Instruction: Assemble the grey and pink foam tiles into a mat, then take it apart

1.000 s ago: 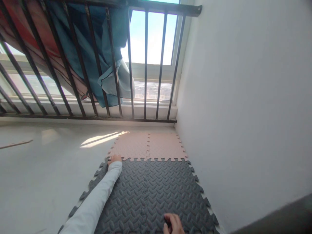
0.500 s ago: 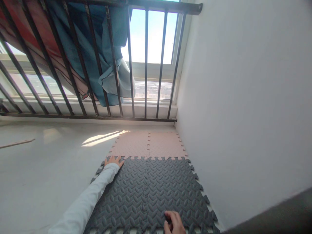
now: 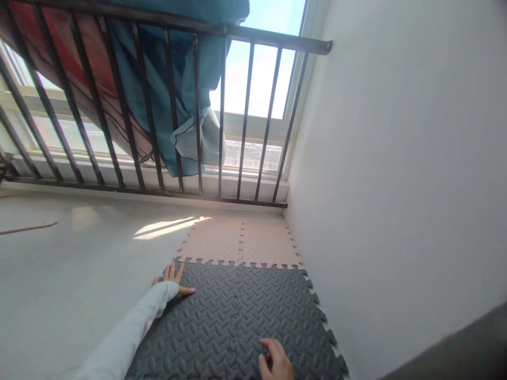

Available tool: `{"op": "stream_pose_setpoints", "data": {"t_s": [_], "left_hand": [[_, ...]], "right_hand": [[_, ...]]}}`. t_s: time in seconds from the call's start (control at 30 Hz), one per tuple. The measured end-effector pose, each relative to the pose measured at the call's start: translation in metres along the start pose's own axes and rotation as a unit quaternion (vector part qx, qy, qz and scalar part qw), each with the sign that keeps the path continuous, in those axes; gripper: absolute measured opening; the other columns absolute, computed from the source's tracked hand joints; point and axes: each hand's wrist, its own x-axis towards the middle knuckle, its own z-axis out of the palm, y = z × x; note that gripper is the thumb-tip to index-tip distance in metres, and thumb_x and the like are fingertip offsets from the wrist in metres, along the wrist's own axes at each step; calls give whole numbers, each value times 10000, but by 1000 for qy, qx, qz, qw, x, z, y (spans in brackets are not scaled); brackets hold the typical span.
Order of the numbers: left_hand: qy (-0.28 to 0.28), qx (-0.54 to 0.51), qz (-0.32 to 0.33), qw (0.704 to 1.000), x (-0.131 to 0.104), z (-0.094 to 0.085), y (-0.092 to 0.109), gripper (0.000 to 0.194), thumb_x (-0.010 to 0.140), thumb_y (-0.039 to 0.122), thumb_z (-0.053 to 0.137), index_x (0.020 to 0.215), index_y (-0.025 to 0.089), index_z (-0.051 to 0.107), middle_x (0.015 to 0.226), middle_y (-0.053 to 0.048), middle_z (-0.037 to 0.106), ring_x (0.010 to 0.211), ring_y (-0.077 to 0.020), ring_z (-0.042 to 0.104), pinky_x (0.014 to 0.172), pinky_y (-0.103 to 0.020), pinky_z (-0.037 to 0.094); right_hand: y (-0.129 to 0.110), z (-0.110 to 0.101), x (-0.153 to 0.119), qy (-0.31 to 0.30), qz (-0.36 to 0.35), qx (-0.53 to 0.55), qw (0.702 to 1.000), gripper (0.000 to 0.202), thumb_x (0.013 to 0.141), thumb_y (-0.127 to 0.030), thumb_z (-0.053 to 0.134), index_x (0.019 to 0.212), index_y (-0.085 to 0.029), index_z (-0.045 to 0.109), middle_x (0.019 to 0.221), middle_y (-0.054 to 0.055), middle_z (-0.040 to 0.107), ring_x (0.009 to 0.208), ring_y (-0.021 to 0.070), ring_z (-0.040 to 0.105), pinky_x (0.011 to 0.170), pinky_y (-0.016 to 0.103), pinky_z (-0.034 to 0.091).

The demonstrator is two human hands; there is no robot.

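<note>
1. A pale floor (image 3: 79, 285) spreads to the left of the black mat (image 3: 209, 316), and a plain white wall (image 3: 396, 158) rises to its right.
2. The left hand (image 3: 174, 277) rests on the black mat's left edge, near its far left corner. The fingers are spread apart, the thumb reaching inward over the textured surface; nothing is gripped.
3. The right hand (image 3: 277, 360) is at the near part of the black mat, right of its middle seam. Thumb and forefinger curl toward each other with a dark gap between; I cannot tell whether the hand holds anything.
4. A white sleeve (image 3: 127, 332) slants along the black mat's near left side.
5. The black mat lies flat in front of the person, its toothed right edge just beside the wall.
6. Pink tiles (image 3: 214, 240) adjoin the black mat's far edge, meeting it along the interlocking teeth.
7. A streak of sunlight (image 3: 166, 229) falls beyond the black mat's far left corner; a thin stick (image 3: 29, 228) lies well to the left.
8. Past the black mat and pink tiles stands a dark railing (image 3: 277, 40), with blue cloth (image 3: 157, 79), reddish cloth (image 3: 90, 31) and a bright window (image 3: 261, 74) showing through the bars.
</note>
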Motion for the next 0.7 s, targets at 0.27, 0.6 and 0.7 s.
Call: {"op": "stream_pose_setpoints", "data": {"t_s": [0.27,0.6,0.7], "left_hand": [[-63,46,-18,997,-13,-10,12,1037,519,654,487,1356,222,53,1445,-83,-75,1311,-286,-62,998,-560,108],[-78,32,-19,996,-17,-13,13,1039,489,621,515,1348,238,73,1441,-83,-79,1307,-293,-70,986,-581,81],[-75,42,-23,996,-14,-9,11,1022,496,623,513,1345,258,76,1444,-73,-75,1309,-286,-69,987,-576,82]], "right_hand": [[-74,4,109,-114,-54,-178,976,444,711,-177,385,1133,-193,522,1191,68,518,1109,192,439,927,327,334],[-79,61,227,-136,-70,-275,949,532,804,-356,325,1296,-155,315,1361,101,320,1245,251,242,966,547,168],[-75,69,232,-111,-91,-266,953,545,812,-394,315,1271,-103,351,1304,132,399,1214,250,292,993,529,104]]}}
